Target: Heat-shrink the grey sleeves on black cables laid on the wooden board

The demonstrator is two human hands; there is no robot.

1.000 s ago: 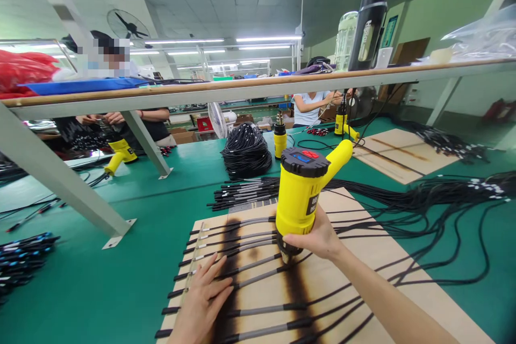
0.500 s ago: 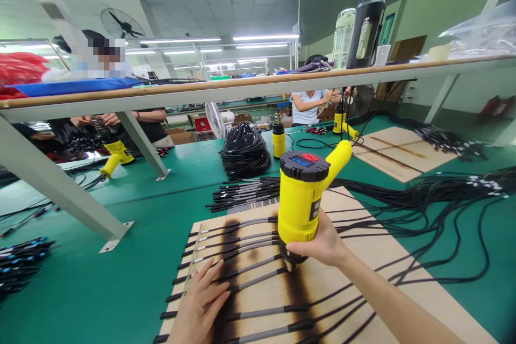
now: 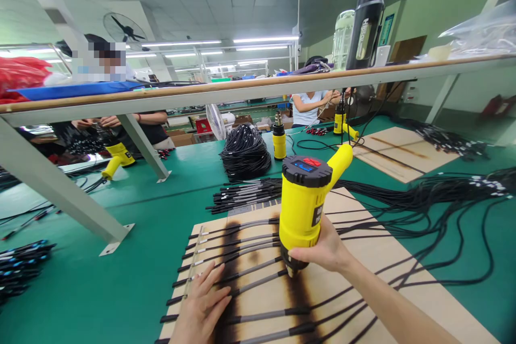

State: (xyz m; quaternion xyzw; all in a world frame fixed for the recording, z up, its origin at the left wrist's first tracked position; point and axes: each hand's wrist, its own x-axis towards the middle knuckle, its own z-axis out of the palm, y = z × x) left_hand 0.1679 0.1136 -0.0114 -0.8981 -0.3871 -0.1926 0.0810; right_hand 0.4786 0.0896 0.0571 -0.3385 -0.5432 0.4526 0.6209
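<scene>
My right hand (image 3: 324,250) is closed round the body of a yellow heat gun (image 3: 303,204), nozzle pointing down at black cables (image 3: 258,282) laid in a row across a scorched wooden board (image 3: 387,263). The gun's black top shows a blue display and a red button. My left hand (image 3: 201,306) lies flat with fingers spread on the cable ends at the board's left edge, over a dark burn stripe. The nozzle tip sits just above a second burn stripe.
A coiled bundle of black cables (image 3: 245,153) and a loose cable pile (image 3: 245,193) lie behind the board on the green mat (image 3: 121,279). Other heat guns (image 3: 279,142) stand further back. A shelf (image 3: 242,88) on slanted legs crosses overhead. Other people work opposite. More cables trail right (image 3: 443,199).
The heat gun and my right hand have drifted slightly right and toward me along the cables. My left hand has stayed flat on the cable ends.
</scene>
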